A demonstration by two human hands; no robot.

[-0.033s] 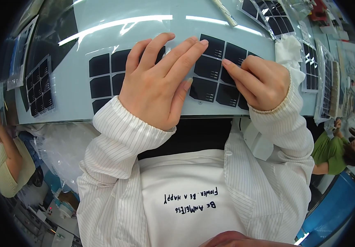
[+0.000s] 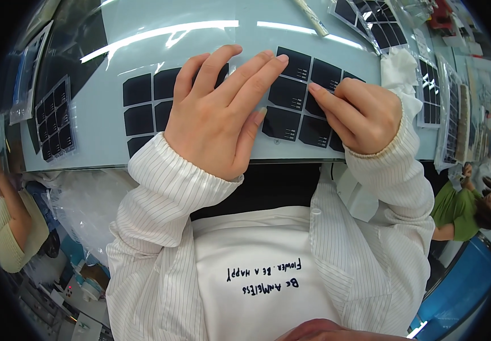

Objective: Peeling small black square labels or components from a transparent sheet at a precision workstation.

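Note:
A sheet of black rectangular stickers (image 2: 287, 92) with small white markings lies slightly tilted on the glass-topped table. My left hand (image 2: 214, 108) is spread open, palm down, its index and middle fingertips at that sheet's upper left edge. Beneath the left hand lies a second sheet of black rectangles (image 2: 138, 120), partly covered by the palm and fingers. My right hand (image 2: 362, 113) is over the right part of the first sheet, fingers curled and tips pinched together near the border between two rectangles. Whatever sits between those fingertips is too small or hidden to make out.
Another sheet of black rectangles (image 2: 55, 122) lies at the table's left. More black sheets (image 2: 386, 34) and a crumpled white tissue (image 2: 399, 68) are on the right. A pale stick-like tool (image 2: 312, 18) lies at the far side. Other people sit at both sides.

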